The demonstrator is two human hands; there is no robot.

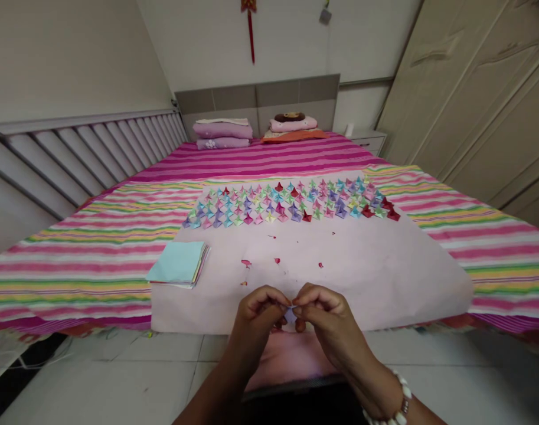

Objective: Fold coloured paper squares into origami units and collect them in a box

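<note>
Between my two hands, over the near edge of a pale paper sheet (pixel 362 265), is a small piece of lavender folded paper (pixel 290 316). My left hand (pixel 263 313) pinches its left side between thumb and fingers. From the other side my right hand (pixel 324 310) pinches it too, the fingertips nearly meeting at the top. The fingers cover most of its shape. Farther up the sheet stand rows of small folded paper pieces (pixel 280 209) in many colours. A stack of square paper (pixel 178 261), light blue on top, lies left of my hands.
Small red scraps (pixel 245 262) are scattered on the sheet beyond my hands. The sheet lies on a striped bed (pixel 96 242). Folded bedding (pixel 224 130) sits by the headboard (pixel 234 97). A railing (pixel 96 139) runs along the left, and wardrobe doors (pixel 486 88) stand at right.
</note>
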